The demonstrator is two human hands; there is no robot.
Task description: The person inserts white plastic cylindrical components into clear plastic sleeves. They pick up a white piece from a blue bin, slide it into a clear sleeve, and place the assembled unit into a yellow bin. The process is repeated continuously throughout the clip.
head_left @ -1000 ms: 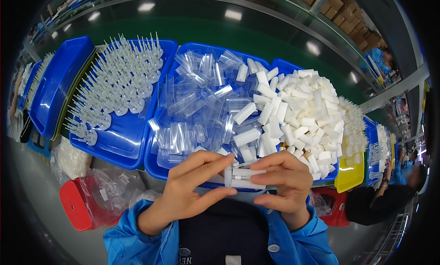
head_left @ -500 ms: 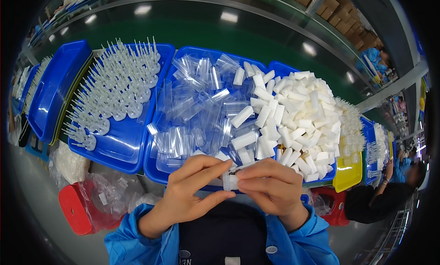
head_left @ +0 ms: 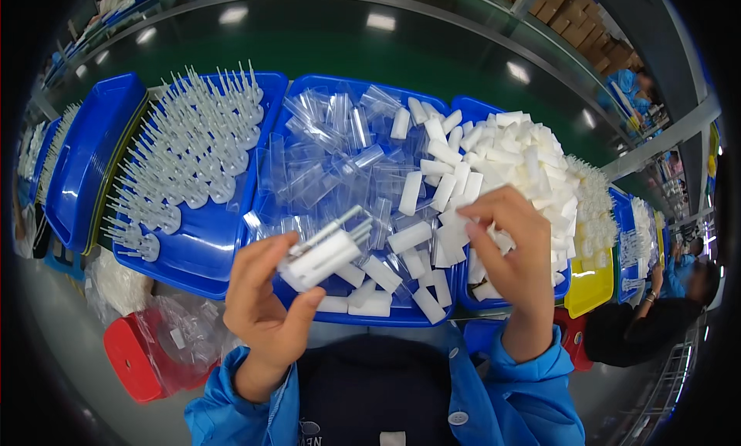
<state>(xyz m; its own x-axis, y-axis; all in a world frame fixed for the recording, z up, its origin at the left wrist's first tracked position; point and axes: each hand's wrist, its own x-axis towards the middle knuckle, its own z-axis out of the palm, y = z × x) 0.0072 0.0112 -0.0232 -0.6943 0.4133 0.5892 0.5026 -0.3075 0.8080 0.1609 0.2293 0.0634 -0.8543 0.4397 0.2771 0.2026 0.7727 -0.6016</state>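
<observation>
My left hand (head_left: 264, 311) is closed at the fingertips on a pale plastic part with long prongs (head_left: 349, 221). White foam blocks (head_left: 324, 259) sit among the prongs, which point up and to the right. My right hand (head_left: 519, 249) is over the heap of white foam blocks (head_left: 532, 164), its thumb and index finger slightly apart with nothing plainly between them. Under and between my hands is a blue tray (head_left: 266, 203) of clear plastic sleeves (head_left: 312, 172), with several loose white blocks (head_left: 382, 272) along its near and right sides.
At left, a blue tray (head_left: 208, 249) carries rows of upright pronged plastic parts (head_left: 193, 137). Beyond it stand stacked blue trays (head_left: 89, 157). A yellow tray (head_left: 590, 288) lies at right, near another person (head_left: 644, 322). A red stool (head_left: 133, 361) with plastic bags is at lower left.
My hands have moved apart. The left one carried the pronged part left and upward, tilting it; the right one let go and moved right, up over the foam blocks.
</observation>
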